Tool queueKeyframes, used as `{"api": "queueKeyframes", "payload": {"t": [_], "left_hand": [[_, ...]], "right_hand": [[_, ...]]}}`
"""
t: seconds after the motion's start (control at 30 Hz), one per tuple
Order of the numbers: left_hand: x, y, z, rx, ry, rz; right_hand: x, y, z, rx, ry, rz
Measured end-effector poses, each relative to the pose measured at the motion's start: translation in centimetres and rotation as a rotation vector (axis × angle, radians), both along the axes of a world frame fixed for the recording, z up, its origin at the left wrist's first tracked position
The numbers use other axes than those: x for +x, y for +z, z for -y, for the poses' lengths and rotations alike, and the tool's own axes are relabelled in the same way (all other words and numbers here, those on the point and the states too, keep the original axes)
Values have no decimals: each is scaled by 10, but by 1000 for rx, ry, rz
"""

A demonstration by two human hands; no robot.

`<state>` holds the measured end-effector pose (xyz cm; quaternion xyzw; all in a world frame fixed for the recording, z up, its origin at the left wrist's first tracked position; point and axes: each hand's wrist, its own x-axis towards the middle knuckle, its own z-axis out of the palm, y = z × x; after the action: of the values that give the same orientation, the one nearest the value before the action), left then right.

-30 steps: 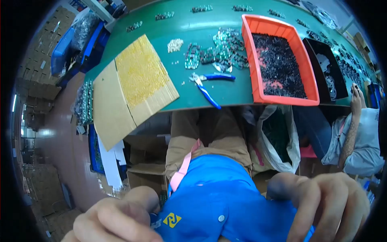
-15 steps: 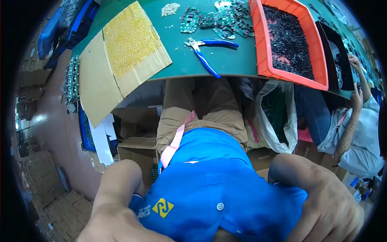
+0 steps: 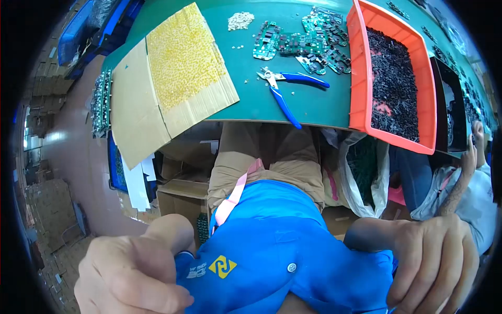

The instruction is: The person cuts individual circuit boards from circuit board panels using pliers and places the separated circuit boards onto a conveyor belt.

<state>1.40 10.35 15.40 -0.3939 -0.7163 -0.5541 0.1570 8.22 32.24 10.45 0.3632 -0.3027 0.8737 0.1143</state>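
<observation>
My left hand is raised near the camera at the lower left, its fingers curled and pressed together; whatever they may hold is hidden. At the lower right, my right hand has its fingers bent downward, with the tips cut off by the frame edge. Both hands are beside my blue shirt, away from the table. Blue-handled cutters lie with handles spread on the green table. Behind them are green circuit boards in a loose pile and a small heap of pale parts.
Cardboard covered with yellow bits overhangs the table's left edge. A red bin of black parts stands at the right, beside a black box. Beyond sits a co-worker with hands raised. An open white bag hangs below the table.
The view has shifted, moving the table up the frame, then partly back down. My left hand has turned and its curled fingers show more clearly. The co-worker's hands have moved.
</observation>
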Motion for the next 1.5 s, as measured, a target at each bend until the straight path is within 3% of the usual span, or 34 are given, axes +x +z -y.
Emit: {"api": "queueKeyframes", "payload": {"t": [0.07, 0.2, 0.33, 0.43, 0.53, 0.93, 0.97, 1.0, 1.07, 1.1, 1.2, 1.27, 1.33, 1.37, 1.43, 1.5], "left_hand": [[-4, -8, -5, 30, -22, 31], [-10, -20, -5, 83, -53, 62], [-8, -30, -1, 120, -80, 115], [-14, -45, 10, 132, -77, 188], [-18, -53, 30, 163, -74, 245], [-34, -65, 56, 280, -89, 182], [-45, -64, 58, 270, -57, 147], [-73, -61, 56, 259, -18, 107], [-45, -51, 91, 240, 51, 51], [-49, -71, 98, 298, 326, 175], [-91, -111, 166, 58, 873, 341], [-126, -127, 218, -39, 1017, 225], [-161, -143, 267, -314, 1187, 27], [-178, -146, 285, -466, 1259, -110], [-207, -142, 306, -613, 1334, 105], [-235, -132, 326, -678, 1227, 196]], "right_hand": [[-1, 1, -3, -8, -28, 9], [-11, 10, -10, 564, -319, 14], [2, 18, -36, 641, -391, 110], [-21, -9, 0, 711, -433, 233], [25, -16, -61, 799, -477, 336], [-48, -14, 32, 1062, -783, 482], [-53, -25, 33, 1057, -784, 460], [-66, -43, 40, 1257, -830, 408], [-84, -93, 39, 1591, -894, 358], [-87, -107, 36, 1738, -916, 362], [-94, -124, 34, 1845, -1007, 289], [-93, -116, 41, 1859, -976, 318], [-93, -108, 44, 1894, -932, 406], [-94, -105, 45, 1913, -911, 455], [-103, -107, 48, 1910, -945, 384], [-105, -115, 45, 1916, -988, 286]]}}
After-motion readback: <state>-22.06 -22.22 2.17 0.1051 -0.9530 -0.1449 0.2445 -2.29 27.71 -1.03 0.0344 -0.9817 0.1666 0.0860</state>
